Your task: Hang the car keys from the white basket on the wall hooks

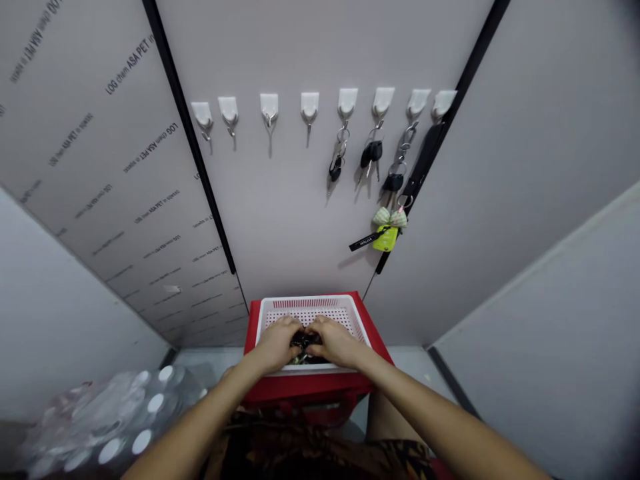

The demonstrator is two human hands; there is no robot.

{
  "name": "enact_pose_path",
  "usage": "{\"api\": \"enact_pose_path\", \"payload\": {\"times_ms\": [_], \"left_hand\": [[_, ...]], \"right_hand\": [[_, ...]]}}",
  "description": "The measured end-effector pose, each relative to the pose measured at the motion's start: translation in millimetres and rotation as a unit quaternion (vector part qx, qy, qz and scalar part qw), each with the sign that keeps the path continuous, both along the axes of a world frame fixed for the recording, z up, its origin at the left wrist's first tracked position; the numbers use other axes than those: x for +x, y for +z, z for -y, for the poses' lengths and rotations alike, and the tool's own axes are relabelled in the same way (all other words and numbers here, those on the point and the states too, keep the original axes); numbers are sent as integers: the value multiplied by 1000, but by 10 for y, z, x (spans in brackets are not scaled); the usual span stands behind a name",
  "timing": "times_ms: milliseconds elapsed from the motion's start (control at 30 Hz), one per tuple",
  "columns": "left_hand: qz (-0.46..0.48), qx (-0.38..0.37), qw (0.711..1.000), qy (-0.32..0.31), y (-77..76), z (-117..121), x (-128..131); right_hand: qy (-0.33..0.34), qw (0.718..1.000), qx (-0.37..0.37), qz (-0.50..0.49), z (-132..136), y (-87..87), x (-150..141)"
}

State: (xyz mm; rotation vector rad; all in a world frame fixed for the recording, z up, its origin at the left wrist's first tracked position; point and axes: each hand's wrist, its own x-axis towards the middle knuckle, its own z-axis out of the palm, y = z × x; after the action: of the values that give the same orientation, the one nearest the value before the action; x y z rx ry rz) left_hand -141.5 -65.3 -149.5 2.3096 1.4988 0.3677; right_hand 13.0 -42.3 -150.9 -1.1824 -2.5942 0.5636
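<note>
My left hand (280, 341) and my right hand (331, 339) are both inside a white plastic basket (306, 303) with a perforated floor. Their curled fingers meet around a dark, shiny bunch of keys (306, 339), partly covered by the thumbs and fingers. More small items lie beneath the hands in the front of the basket, too hidden to make out. The basket rests on a red stool (310, 385) against the wall.
White hooks (269, 105) line the wall. Key sets (371, 155) hang from those on the right, one with a bow and a yellow-green fob (385, 238). Plastic-wrapped bottles (115, 417) stand at lower left. Side panels (525, 167) close in the space.
</note>
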Motion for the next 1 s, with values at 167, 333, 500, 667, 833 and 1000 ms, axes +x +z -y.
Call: {"api": "enact_pose_path", "payload": {"times_ms": [167,333,500,667,833,1000], "left_hand": [[-9,6,1000,23,-53,-8,16],[32,9,999,37,-83,-6,3],[109,5,993,48,-47,-11,6],[257,-33,962,82,91,-75,38],[412,-84,900,113,402,-166,24],[441,-69,888,114,712,-272,6]], "right_hand": [[-30,999,2,-43,-43,-32,-15],[-81,983,-38,-158,-46,-36,-6],[-120,946,-117,-276,-51,56,-36],[-109,905,-184,-367,-86,306,-94],[-103,894,-182,-396,-198,561,-70],[-62,901,-145,-404,-319,907,-73]]}}
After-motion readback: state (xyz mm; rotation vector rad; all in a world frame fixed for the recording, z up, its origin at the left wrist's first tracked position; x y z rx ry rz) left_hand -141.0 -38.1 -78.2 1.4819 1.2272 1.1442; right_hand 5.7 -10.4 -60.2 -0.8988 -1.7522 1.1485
